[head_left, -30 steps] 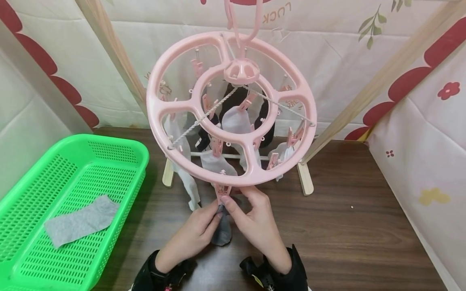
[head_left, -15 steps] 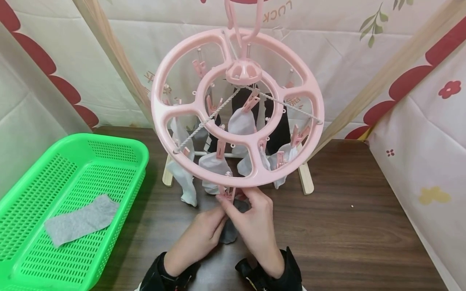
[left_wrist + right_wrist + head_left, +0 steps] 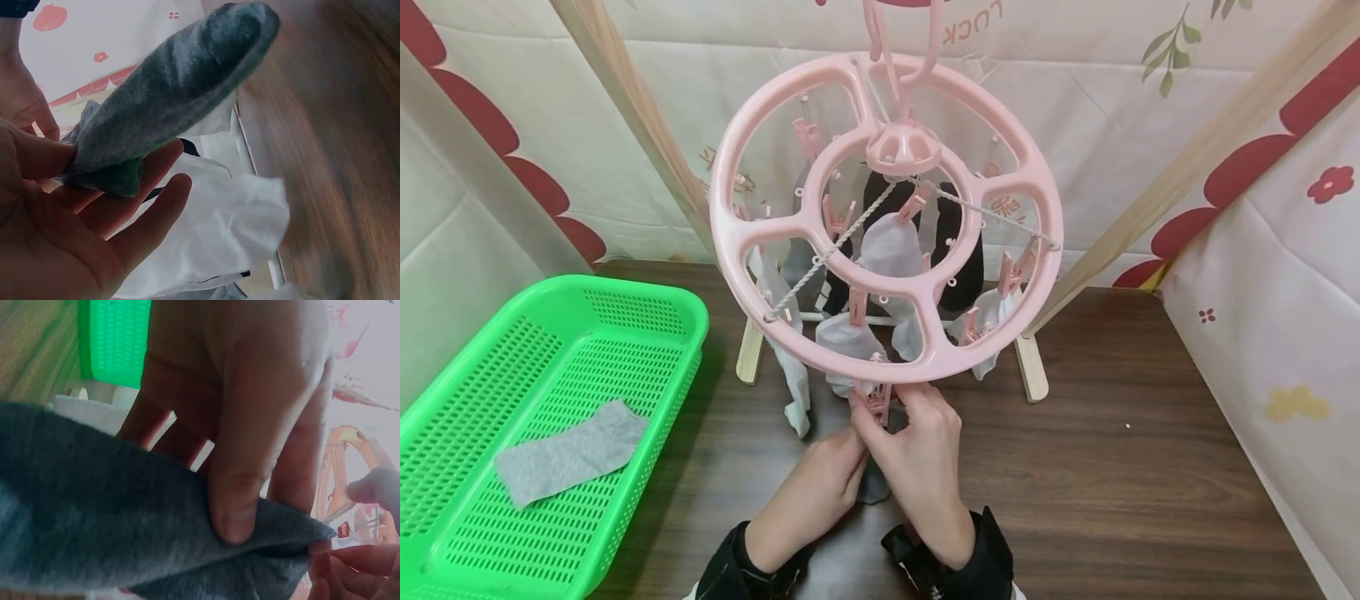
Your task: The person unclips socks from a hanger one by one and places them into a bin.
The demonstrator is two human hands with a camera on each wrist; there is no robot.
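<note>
My left hand (image 3: 812, 487) pinches a grey sock (image 3: 169, 94) between thumb and fingers. The sock's rounded end hangs free, and in the head view much of it is behind the hands. At the front rim of a round pink clip hanger (image 3: 820, 360), my right hand (image 3: 925, 462) grips a pink clothespin (image 3: 877, 402), its thumb across the front. The right wrist view shows the sock's pinched corner close to the right hand's fingertips (image 3: 356, 562). Whether the clothespin's jaws hold the sock cannot be told.
Several white, black and grey socks hang from the hanger, among them a white sock (image 3: 891, 246). To the left stands a green basket (image 3: 688, 350) with one grey sock (image 3: 572, 454) inside. Wooden stand legs (image 3: 1032, 371) rest on the brown table (image 3: 1120, 483).
Both hands have shifted slightly right, and the left hand has brought the sock up behind the right hand. The right thumb has risen onto the clothespin. The hanger swung right, then slightly back.
</note>
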